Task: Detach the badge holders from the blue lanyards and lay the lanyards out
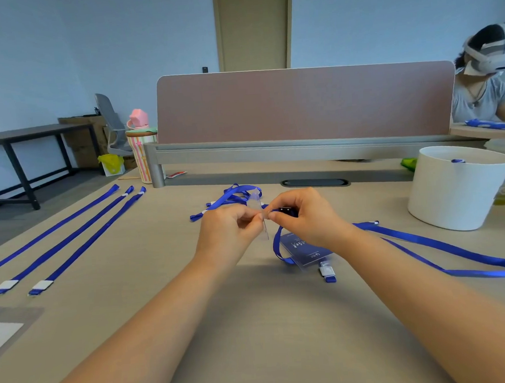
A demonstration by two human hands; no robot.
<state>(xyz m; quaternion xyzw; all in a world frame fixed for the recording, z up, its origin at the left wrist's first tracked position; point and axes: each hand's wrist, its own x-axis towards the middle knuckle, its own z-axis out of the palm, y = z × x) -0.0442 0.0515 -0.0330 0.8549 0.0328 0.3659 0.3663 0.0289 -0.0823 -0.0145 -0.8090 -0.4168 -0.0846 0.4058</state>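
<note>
**Holder and clip pinched mid-separation at frame centre**

The left hand [226,226] pinches a clear badge holder [261,211], seen nearly edge-on, between thumb and fingertips. The right hand [306,214] has its grip clamped on the black clip [285,210] of a blue lanyard [278,243], whose strap loops down to the tabletop [254,325] below the right wrist. Whether the clip is already free of the holder cannot be told.

Risks, as I judge them: the holder is thin and slick, so a hard pull could tear its slot or make it slip from the pinch. The hanging strap runs over a second, printed badge holder [306,252] just under the right wrist, so lifting away may drag that one along. The tangled lanyards [230,196] just behind the hands could also snag.

At the left of the frame three lanyards [68,231] lie straight and parallel, with open space beside them. A flat clear holder [12,321] sits at lower left. A white bin [454,195] stands at right, well apart. Another person [483,94] sits at upper right, beside the divider panel [299,104].
</note>
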